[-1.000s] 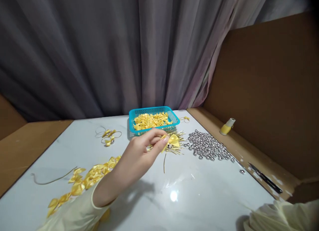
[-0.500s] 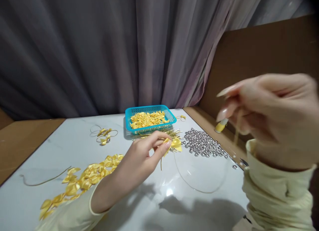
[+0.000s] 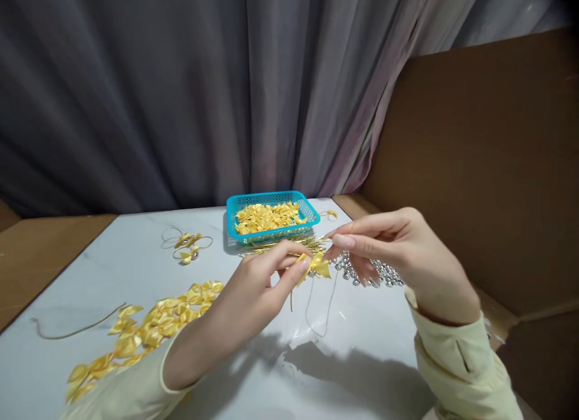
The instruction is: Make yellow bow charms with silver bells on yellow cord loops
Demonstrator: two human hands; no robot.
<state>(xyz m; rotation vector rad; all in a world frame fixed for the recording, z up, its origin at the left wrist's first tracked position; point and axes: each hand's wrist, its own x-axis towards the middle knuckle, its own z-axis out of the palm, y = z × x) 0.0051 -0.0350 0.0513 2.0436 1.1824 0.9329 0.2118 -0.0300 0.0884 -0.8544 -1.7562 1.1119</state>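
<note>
Between thumb and fingers, my left hand (image 3: pixel 260 287) pinches a yellow ribbon bow (image 3: pixel 320 265) over the middle of the table. Just right of it, my right hand (image 3: pixel 393 245) has its thumb and index finger pressed together at the end of a thin cord (image 3: pixel 326 323). This cord hangs in a loop below the bow, between both hands. Behind my hands lies a bundle of gold cords (image 3: pixel 260 248). Partly hidden under my right hand is a pile of small silver bells or beads (image 3: pixel 384 274).
A turquoise basket (image 3: pixel 273 234) of small yellow bows stands at the back. Loose yellow bows (image 3: pixel 156 323) lie at left beside a single gold cord (image 3: pixel 75 335). Finished-looking bow loops (image 3: pixel 187 251) rest behind them. A brown cardboard panel (image 3: pixel 488 160) rises at right.
My right hand has come down and left from high at the right to beside the bow, drawing the cord's loop narrower. My left hand keeps holding the bow almost in place.
</note>
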